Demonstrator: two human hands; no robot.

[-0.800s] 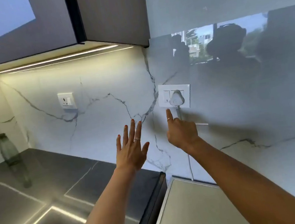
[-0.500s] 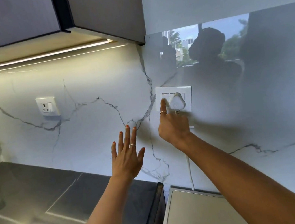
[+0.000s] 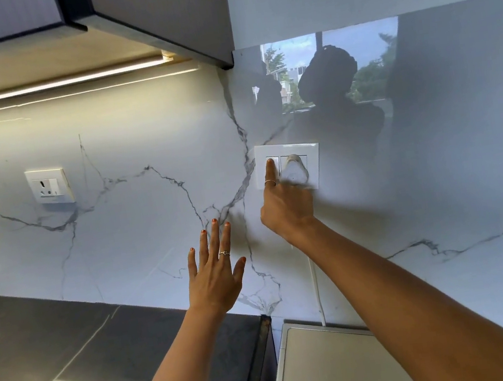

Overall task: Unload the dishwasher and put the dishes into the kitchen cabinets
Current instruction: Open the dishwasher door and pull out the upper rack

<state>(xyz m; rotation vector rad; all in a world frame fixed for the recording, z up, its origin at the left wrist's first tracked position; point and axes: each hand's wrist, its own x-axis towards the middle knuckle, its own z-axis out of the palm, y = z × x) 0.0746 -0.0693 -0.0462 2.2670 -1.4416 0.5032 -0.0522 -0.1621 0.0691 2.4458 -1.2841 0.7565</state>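
My right hand (image 3: 286, 204) is raised to a white wall switch plate (image 3: 312, 157) on the marble backsplash, its index fingertip touching the left switch and the other fingers curled. A white plug (image 3: 294, 169) sits in the socket beside that finger, and its white cord (image 3: 316, 291) drops behind a pale grey appliance top (image 3: 327, 370) at the bottom. My left hand (image 3: 215, 276) hovers open, fingers spread, just in front of the backsplash and holds nothing. No dishes or dishwasher interior are in view.
A dark glossy countertop (image 3: 58, 362) fills the lower left. A second white socket (image 3: 48, 186) is on the wall at left. Dark upper cabinets (image 3: 160, 12) with a lit strip beneath hang overhead. The glossy wall reflects a window and a person's silhouette.
My right hand rose from below the plate until its index finger reached the left switch. The view shifted right, so the bottle on the counter left the frame. My left hand stayed open.
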